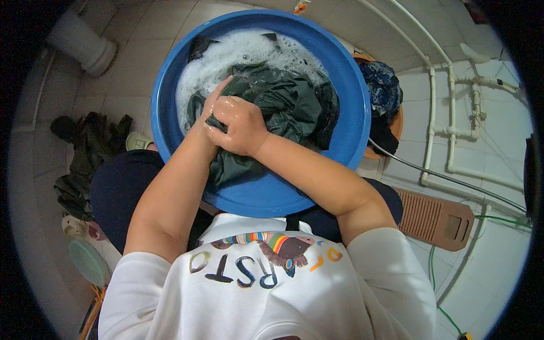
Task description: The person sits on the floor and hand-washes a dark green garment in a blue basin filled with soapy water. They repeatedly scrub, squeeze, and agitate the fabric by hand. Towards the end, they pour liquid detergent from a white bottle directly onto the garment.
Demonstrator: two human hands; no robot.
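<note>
A dark green wet garment lies bunched in a big blue basin, amid white suds. My right hand is closed in a fist on a fold of the garment, at the basin's left middle. Pressed against it, my left hand grips the same cloth, one digit pointing up and away from me. The right hand covers part of the left one's fingers. Both hands look wet, with some foam on the skin.
Dark clothes lie on the tiled floor at left, near a light green shoe. An orange basin holding dark blue patterned cloth stands at right. A brown washboard lies below white pipes.
</note>
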